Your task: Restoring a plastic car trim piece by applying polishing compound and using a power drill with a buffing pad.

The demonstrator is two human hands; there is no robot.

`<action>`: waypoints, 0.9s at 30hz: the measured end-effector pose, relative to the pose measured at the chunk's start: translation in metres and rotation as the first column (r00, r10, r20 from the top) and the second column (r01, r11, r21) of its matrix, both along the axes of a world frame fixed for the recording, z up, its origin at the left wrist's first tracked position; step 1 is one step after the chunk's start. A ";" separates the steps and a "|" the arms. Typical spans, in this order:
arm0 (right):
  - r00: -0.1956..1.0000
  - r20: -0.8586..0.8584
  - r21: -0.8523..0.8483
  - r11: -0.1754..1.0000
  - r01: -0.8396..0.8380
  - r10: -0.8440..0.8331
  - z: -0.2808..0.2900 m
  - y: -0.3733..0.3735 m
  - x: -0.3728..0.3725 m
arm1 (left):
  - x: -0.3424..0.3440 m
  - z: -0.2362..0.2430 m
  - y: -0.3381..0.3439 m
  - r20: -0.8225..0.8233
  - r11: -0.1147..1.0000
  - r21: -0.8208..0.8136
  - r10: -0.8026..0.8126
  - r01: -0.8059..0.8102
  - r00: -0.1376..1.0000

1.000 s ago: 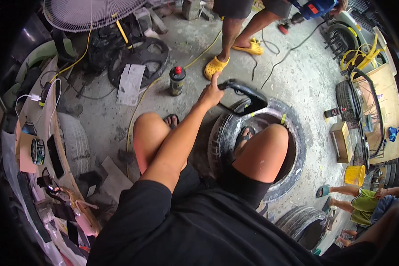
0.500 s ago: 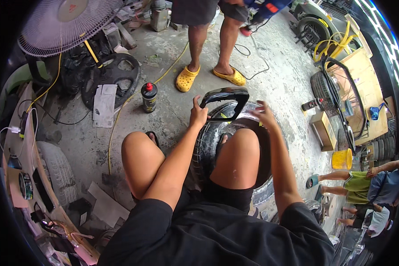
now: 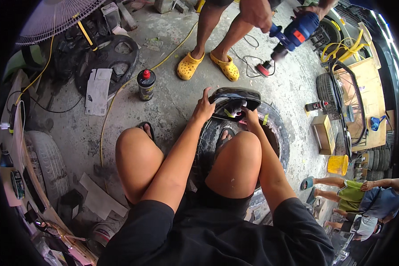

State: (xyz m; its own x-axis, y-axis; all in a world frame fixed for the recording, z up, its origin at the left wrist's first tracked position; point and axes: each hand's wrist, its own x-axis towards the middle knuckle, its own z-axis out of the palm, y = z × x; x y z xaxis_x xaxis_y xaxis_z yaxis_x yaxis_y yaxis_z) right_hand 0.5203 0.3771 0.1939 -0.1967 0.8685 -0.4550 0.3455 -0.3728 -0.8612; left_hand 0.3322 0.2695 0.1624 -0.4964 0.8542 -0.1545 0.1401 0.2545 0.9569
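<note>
A glossy black hollow frame (image 3: 237, 92), rounded at the corners, is held up above a tyre (image 3: 206, 142) that lies on its side by my right leg. My left hand (image 3: 204, 109) is closed round the left end of the frame. At the frame's lower right side, my right hand (image 3: 251, 117) grips it, its fingertips partly hidden behind the rim. Through the opening show a dark thing and a yellowish-green patch, too small to name. Past the frame, a co-worker's hands hold a blue power polisher (image 3: 293, 33) with a red pad (image 3: 264, 68).
The co-worker stands opposite in yellow clogs (image 3: 190, 66). A black bottle with a red cap (image 3: 146, 85) stands at left, near a yellow hose (image 3: 173, 48) and a fan (image 3: 53, 20). On the right are a carton (image 3: 323, 134), a yellow bucket (image 3: 338, 164) and two more people.
My right hand has come in from the right and taken hold of the frame, which has shifted slightly right. The co-worker has swung the polisher down into fuller view.
</note>
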 end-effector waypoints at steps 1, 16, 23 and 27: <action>1.000 -0.013 0.090 0.996 -0.026 0.027 -0.018 0.015 0.010 | 0.002 0.004 0.003 0.088 1.000 -0.013 -0.021 0.022 0.996; 0.998 -0.052 0.047 0.998 -0.044 0.047 -0.031 0.000 0.007 | 0.003 -0.027 -0.001 0.007 0.984 0.106 0.145 -0.145 0.989; 0.931 -0.301 -0.047 0.979 0.200 -0.205 -0.025 -0.029 -0.011 | -0.002 -0.002 0.009 0.660 0.917 0.212 0.121 -0.339 0.742; 0.963 -0.249 -0.062 0.994 0.093 -0.106 -0.016 -0.029 -0.005 | 0.004 -0.011 0.013 0.765 0.925 0.077 0.185 -0.372 0.618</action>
